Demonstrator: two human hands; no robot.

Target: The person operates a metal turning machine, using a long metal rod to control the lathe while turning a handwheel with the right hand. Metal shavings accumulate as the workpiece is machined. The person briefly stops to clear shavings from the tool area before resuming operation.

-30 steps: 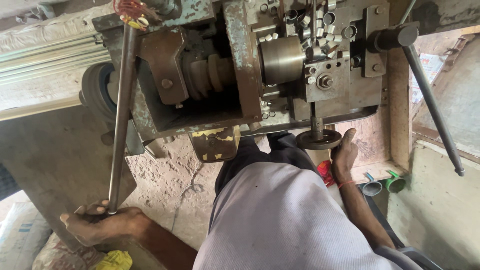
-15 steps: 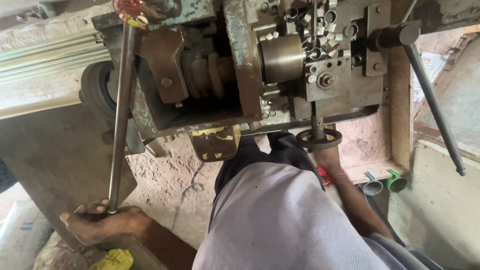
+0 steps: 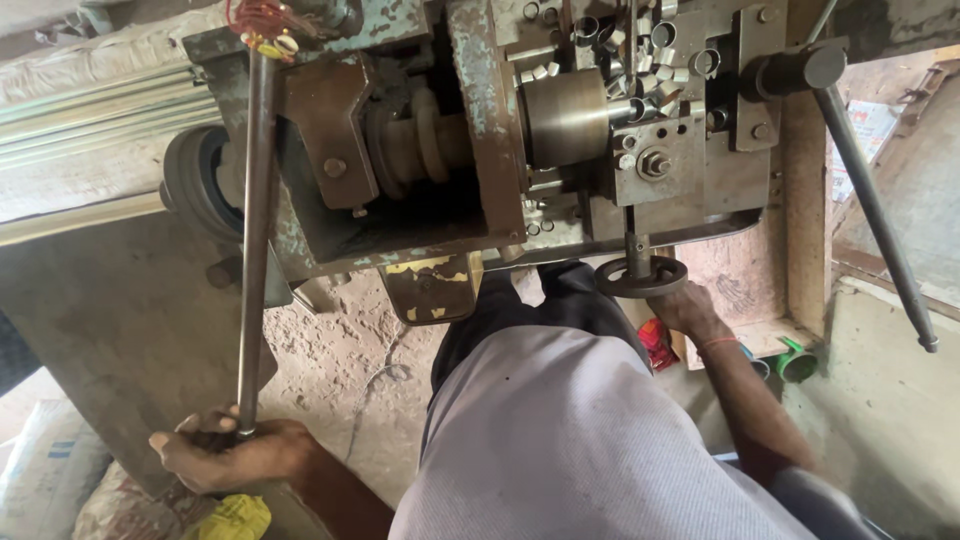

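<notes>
We've got a grimy lathe: our left hand (image 3: 225, 455) grips the long lever (image 3: 252, 250), right hand (image 3: 685, 305) now wraps the small handwheel (image 3: 640, 277), palm no longer open.

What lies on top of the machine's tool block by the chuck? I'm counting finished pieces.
A loose heap of short metal rings lies on the tool block, beside the chuck. Any rings lower in the pile are covered, so a full count cannot be made.

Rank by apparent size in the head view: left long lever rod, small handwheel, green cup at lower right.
1. Long lever rod, largest by far.
2. Handwheel.
3. Green cup, partly hidden, so its size is unsure.
</notes>
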